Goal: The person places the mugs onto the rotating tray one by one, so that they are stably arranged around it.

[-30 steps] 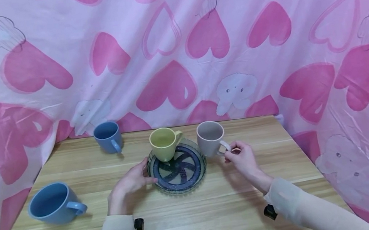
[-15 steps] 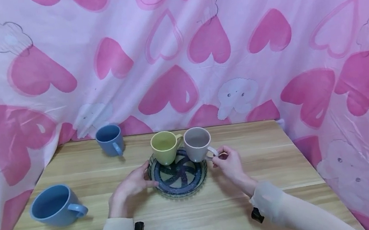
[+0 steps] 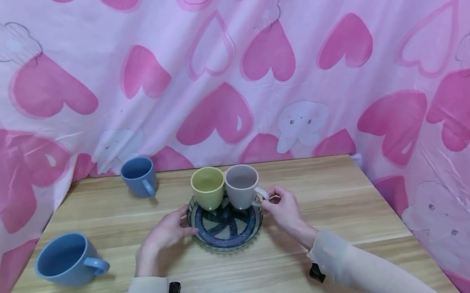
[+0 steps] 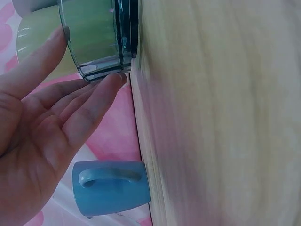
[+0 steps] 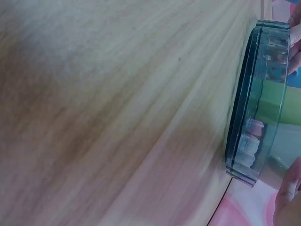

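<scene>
A round glass dish with a dark blue pinwheel pattern stands mid-table. Inside it, at the back left, is a yellow-green mug. Beside that mug, a pale grey-lilac mug sits over the dish's back right part, rims close together. My right hand pinches this mug's handle between thumb and fingers; in the right wrist view only a bit of the hand shows. Against the dish's left side rests my left hand, its fingers fairly straight along the glass wall and the thumb at the rim.
A wide blue mug stands at the table's left, handle turned right. Farther back is a smaller blue mug. A pink heart-print curtain hangs behind the wooden table and at both sides.
My right hand has carried the grey-lilac mug leftward from the dish's right edge to a place inside it, beside the yellow-green mug. My left hand stays at the dish.
</scene>
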`<state>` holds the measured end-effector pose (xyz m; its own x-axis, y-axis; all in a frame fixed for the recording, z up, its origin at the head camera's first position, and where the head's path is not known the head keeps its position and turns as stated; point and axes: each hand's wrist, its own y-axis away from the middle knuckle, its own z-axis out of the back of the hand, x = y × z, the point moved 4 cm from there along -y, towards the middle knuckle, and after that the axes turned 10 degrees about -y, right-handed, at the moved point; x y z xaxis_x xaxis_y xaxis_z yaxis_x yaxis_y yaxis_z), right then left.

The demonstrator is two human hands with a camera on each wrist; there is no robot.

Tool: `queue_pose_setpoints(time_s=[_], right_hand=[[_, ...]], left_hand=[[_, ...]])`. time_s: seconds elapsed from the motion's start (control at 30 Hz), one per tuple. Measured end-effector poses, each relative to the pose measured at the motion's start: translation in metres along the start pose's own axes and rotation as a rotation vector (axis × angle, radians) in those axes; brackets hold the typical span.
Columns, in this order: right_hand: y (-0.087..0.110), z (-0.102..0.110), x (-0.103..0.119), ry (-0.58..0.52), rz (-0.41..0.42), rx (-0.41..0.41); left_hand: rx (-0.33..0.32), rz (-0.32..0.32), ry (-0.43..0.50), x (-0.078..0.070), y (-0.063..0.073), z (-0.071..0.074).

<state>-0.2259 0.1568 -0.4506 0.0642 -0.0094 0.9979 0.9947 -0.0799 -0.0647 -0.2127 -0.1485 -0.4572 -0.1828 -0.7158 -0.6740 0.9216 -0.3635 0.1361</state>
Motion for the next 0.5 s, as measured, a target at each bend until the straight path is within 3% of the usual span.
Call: queue_pose_setpoints(time_s=[0.17, 0.5], right_hand=[[-0.004, -0.002, -0.005, 0.0, -0.002, 0.035], [-0.009, 0.0, -0.015, -0.021, -0.022, 0.011]], left_hand=[[-0.026, 0.006, 0.019, 0.001, 0.001, 0.003], [-0.029, -0.002, 0.01, 0.002, 0.0, 0.0]])
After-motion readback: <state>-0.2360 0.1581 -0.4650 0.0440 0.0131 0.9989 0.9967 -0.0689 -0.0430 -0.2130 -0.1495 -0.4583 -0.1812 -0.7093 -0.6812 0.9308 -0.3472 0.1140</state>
